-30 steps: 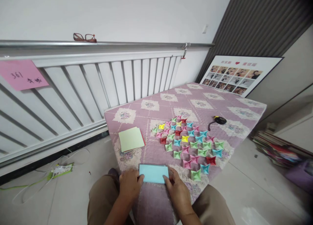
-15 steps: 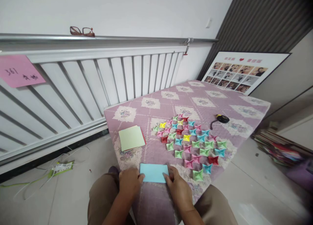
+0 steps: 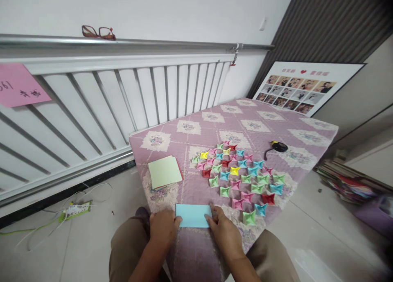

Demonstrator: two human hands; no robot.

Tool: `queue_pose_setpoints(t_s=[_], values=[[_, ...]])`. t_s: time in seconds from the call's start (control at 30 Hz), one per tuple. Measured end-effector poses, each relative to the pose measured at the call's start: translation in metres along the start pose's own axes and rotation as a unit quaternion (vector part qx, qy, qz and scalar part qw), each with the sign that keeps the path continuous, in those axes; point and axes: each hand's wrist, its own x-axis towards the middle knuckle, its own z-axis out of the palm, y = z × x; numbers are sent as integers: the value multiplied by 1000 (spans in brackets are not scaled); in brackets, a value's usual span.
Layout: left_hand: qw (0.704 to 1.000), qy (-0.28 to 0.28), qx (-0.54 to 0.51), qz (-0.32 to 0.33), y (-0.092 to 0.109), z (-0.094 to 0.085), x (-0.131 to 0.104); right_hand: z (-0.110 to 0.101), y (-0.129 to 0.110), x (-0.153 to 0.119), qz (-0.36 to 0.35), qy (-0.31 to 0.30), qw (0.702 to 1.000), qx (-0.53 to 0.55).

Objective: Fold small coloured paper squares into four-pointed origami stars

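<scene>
A light blue sheet of paper [image 3: 193,215], folded into a rectangle, lies at the near edge of the table between my hands. My left hand [image 3: 163,228] grips its left end, thumb on top and fingers curled. At the right end, my right hand [image 3: 225,232] pinches the paper between thumb and fingers. A stack of square paper [image 3: 165,171], pale green on top with red showing at one side, sits beyond my left hand. Several small folded paper shapes [image 3: 235,171] in green, pink, blue, red and yellow stand in rows beyond my right hand.
A purple flowered cloth [image 3: 211,128] covers the table. Toward its right side lies a black and yellow object with a strap [image 3: 278,146]. A white radiator [image 3: 172,87] runs along the left, with glasses [image 3: 98,32] on the pipe above. A photo board [image 3: 307,87] leans at the back.
The view has shifted slightly. Both hands keep their hold on the blue paper, which looks the same as before.
</scene>
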Motion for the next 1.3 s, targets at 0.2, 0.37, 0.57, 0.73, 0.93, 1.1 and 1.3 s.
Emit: queue_pose_setpoints(t_s=[0.2,0.37,0.57,0.73,0.93,1.1,1.3], values=[[1000,-7,10,4,0,-2,1,-1,0,1,-2,1,1000,3],[1000,-1,12,5,0,-1,3,-2,-2,3,1,-2,1000,-2],[1000,1,6,11,-2,2,5,-2,-3,4,3,-5,1000,-7],[1000,9,2,12,-3,3,6,-2,-2,4,5,-6,1000,-8],[1000,8,6,15,-3,2,4,-2,-3,4,7,-7,1000,-11],[1000,-2,10,14,-2,0,5,1,0,3,2,6,1000,-12],[1000,6,4,18,-3,2,6,2,0,3,-10,12,1000,-6]])
